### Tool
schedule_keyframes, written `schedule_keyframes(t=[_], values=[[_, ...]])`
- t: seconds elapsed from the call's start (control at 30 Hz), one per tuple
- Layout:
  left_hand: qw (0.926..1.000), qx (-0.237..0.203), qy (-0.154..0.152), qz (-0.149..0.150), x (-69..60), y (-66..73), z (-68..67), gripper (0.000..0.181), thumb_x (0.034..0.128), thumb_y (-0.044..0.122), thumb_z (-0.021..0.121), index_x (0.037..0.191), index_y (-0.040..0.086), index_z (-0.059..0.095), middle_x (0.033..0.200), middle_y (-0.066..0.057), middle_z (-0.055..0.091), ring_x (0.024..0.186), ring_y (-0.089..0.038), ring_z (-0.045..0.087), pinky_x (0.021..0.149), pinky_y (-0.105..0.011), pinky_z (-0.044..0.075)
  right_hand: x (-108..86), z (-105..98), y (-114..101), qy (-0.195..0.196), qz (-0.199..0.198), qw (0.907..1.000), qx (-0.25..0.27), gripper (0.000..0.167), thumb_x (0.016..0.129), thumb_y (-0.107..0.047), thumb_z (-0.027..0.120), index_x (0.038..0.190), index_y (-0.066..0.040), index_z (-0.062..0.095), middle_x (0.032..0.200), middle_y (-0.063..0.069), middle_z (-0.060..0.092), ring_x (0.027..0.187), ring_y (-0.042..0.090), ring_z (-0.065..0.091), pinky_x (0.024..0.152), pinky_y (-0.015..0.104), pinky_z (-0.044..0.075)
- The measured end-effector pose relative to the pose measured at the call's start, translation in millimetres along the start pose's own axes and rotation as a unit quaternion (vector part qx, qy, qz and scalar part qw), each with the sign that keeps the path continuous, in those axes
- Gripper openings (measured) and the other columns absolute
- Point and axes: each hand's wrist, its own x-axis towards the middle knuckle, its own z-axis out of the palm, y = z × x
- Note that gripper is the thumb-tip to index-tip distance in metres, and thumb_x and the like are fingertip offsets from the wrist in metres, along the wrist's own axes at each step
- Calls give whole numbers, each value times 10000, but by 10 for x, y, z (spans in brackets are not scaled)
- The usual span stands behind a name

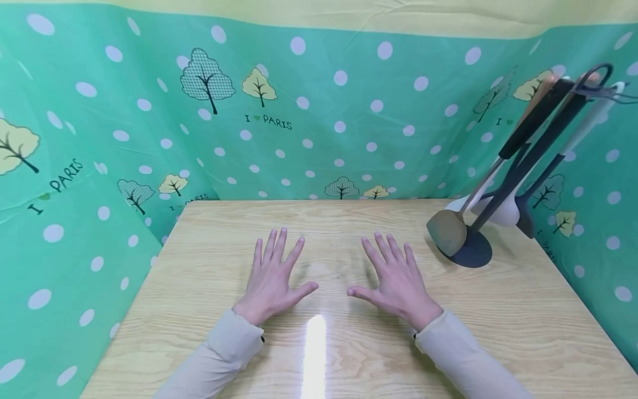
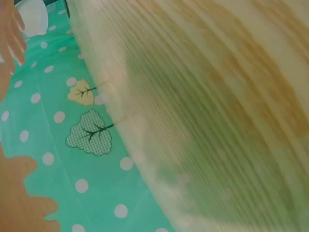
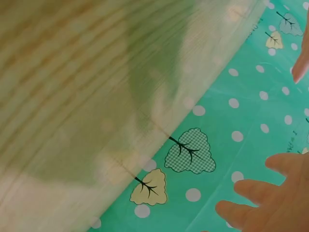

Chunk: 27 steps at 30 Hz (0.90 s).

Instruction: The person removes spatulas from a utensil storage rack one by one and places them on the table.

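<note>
Both hands were released, fingers straight and spread, palms turned down towards the worktop [image 1: 214, 249]. The left hand [image 1: 271, 282] lay left of the middle and the right hand [image 1: 399, 285] right of it, well apart, their thumbs pointing at each other. Whether either one touched the wood could not be told. Pale sleeves [image 1: 226, 346] reached in from the near side, and a bright streak of light [image 1: 314, 354] shone between them.

The utensil stand [image 1: 473, 252] stood at the far right of the worktop, nearer the right hand than the left. Its round dark base sat on the wood. A metal ladle [image 1: 447, 231] with a black handle hung at its left; a white utensil [image 1: 502, 211] and a dark one [image 1: 525, 216] hung at its right, their handles leaning up and right.

A green dotted cloth [image 1: 339, 144] with printed trees surrounded the far, left and right sides.
</note>
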Motion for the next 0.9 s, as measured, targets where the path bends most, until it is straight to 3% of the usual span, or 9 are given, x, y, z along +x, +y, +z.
schedule_keyframes(t=[0.23,0.63,0.77,0.9], values=[[9999,-37,113,115,51,49,10,916,804,791,417,1515,232,275,1576,-173,123,1451,-344,32,1149,-543,6,-35,-38,35,98,11,9999,96,1044,734,-856,427,1524,-199,243,1538,154,271,1408,392,205,1107,611,144],[9971,-633,13,433,166,280,53,856,843,704,483,1505,191,305,1569,-188,141,1454,-296,-54,1167,-482,35,-187,-153,220,69,199,9997,150,1054,745,-840,442,1528,-171,219,1530,162,284,1404,387,216,1120,576,147],[9959,-761,-11,497,209,373,63,843,849,680,504,1502,182,311,1568,-178,153,1454,-328,5,1170,-467,47,-229,-193,284,234,185,9995,126,1051,747,-819,480,1522,-152,236,1508,175,320,1388,395,247,1114,574,171],[9947,-823,14,611,267,467,73,820,860,661,509,1493,171,330,1560,-174,188,1445,-359,76,1169,-463,81,-264,-239,356,695,76,9975,123,1028,750,-763,557,1494,-101,300,1449,191,403,1345,399,328,1102,567,212]])
